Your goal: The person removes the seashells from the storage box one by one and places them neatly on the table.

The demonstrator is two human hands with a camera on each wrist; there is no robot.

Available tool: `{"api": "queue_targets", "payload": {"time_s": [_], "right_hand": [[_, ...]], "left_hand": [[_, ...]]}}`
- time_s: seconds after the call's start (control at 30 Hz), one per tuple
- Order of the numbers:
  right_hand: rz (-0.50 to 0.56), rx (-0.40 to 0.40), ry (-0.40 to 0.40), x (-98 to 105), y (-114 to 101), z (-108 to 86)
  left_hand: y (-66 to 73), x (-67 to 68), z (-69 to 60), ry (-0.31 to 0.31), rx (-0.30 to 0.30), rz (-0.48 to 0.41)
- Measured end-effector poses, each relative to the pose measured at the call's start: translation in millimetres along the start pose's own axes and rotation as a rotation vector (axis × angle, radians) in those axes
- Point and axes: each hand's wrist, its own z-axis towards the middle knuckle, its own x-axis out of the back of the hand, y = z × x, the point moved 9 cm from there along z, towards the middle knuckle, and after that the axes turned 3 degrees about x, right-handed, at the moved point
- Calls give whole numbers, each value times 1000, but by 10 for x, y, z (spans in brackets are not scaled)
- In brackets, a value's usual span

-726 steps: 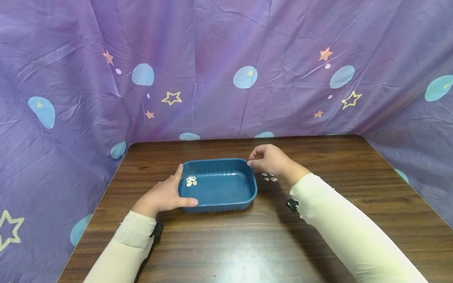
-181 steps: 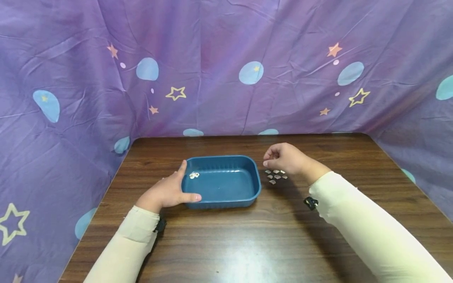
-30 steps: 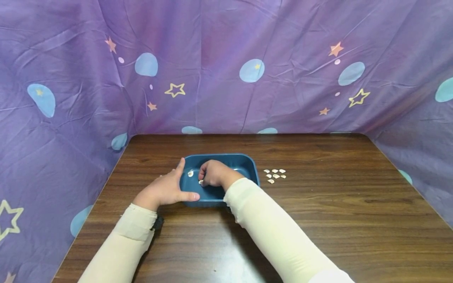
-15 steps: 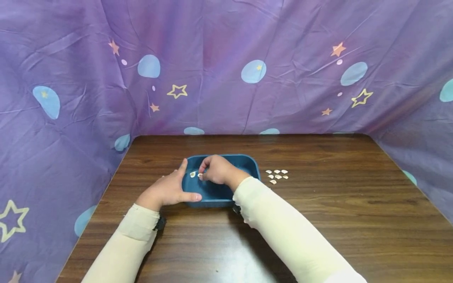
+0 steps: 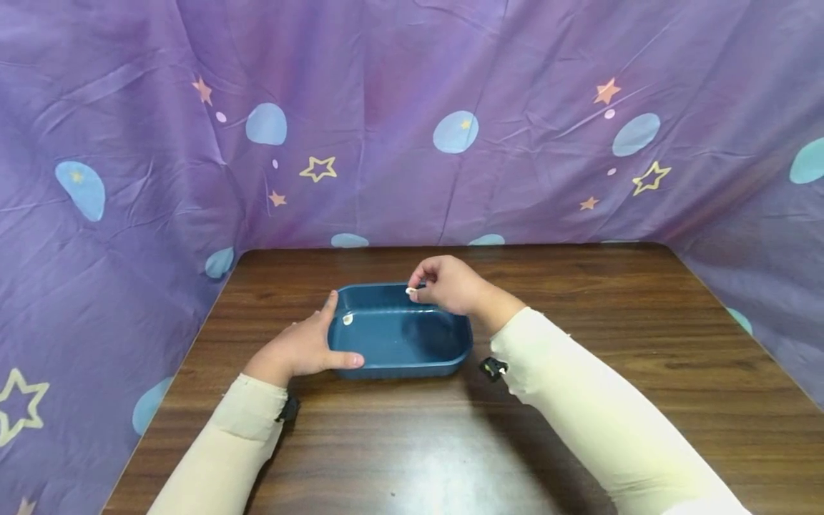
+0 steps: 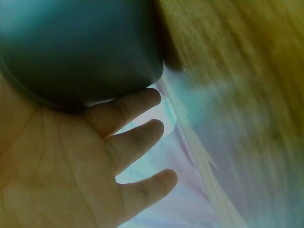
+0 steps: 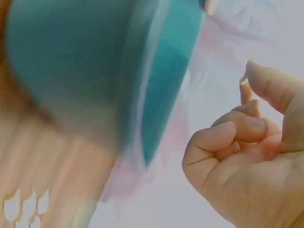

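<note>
A blue rectangular plastic box (image 5: 399, 371) stands mid-table. My left hand (image 5: 297, 350) rests against its left end, thumb over the near side, index finger at the far corner; the left wrist view shows the other fingers (image 6: 137, 147) straight and spread beside the wall. Between thumb and index finger, my right hand (image 5: 453, 287) pinches a small white shell (image 5: 410, 290) above the box's far rim. One more white shell (image 5: 347, 319) lies inside the box, near the left end. In the right wrist view, several shells (image 7: 29, 205) lie on the table; my right arm hides them from the head view.
The brown wooden table (image 5: 412, 436) reaches back to a purple curtain (image 5: 386, 143) printed with stars and blue blobs, which also hangs at both sides. A small dark device (image 5: 494, 368) sits at my right wrist, and another (image 5: 290, 409) at my left.
Half a second ago my right hand was down in the box at a shell. Now it has lifted that shell and moved right and away over the far rim. My left hand stays put.
</note>
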Motion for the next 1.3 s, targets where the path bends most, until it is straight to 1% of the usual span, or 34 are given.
{"api": "queue_targets", "payload": {"time_s": [0.13,0.23,0.33,0.47,0.53,0.67,0.9,1.07,1.3], "right_hand": [[-3,-18,36,270,174,-120],[-29,-37,49,433,332,-214],[-71,-43,56,548,503,-298],[-90,-50,41,622,720,-407],[-91,-62,22,626,823,-466],[-125,-82,-11,613,1010,-580],[-193,-115,-31,563,1253,-723],[-209,-147,-67,492,1374,-768],[-270,-163,-99,431,1430,-788]], "left_hand": [[3,2,-7,6,-5,5],[6,-1,-7,5,-9,6],[3,-3,-10,2,-8,4],[-7,-1,-10,2,-7,5],[-9,-3,-7,2,-7,5],[-14,-10,-2,-2,-3,2],[-24,-29,13,-3,-1,-6],[-28,-25,8,0,-1,-3],[-26,-12,-3,2,2,-1]]}}
